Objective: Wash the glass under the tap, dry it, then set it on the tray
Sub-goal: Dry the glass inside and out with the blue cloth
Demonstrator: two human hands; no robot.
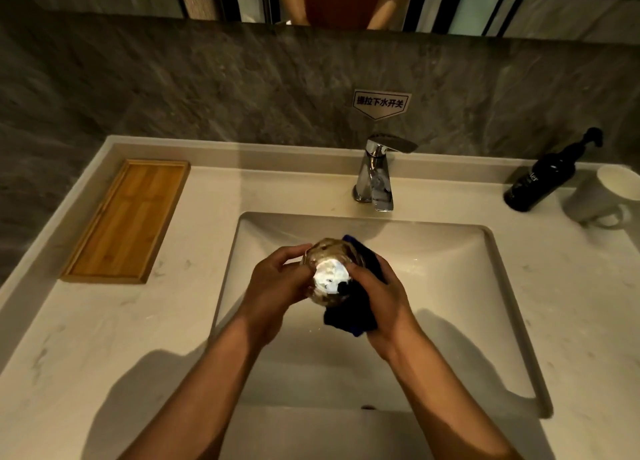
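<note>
A clear glass is held over the sink basin, its bright base turned toward me. My left hand grips its left side. My right hand presses a dark blue cloth against the glass's right side, thumb on the base. The cloth wraps behind and below the glass. The chrome tap stands behind the basin; no water stream is visible. A wooden tray lies on the counter at the left, with nothing on it.
A black pump bottle and a white mug stand at the right rear of the pale counter. A small sign is fixed to the grey stone wall above the tap.
</note>
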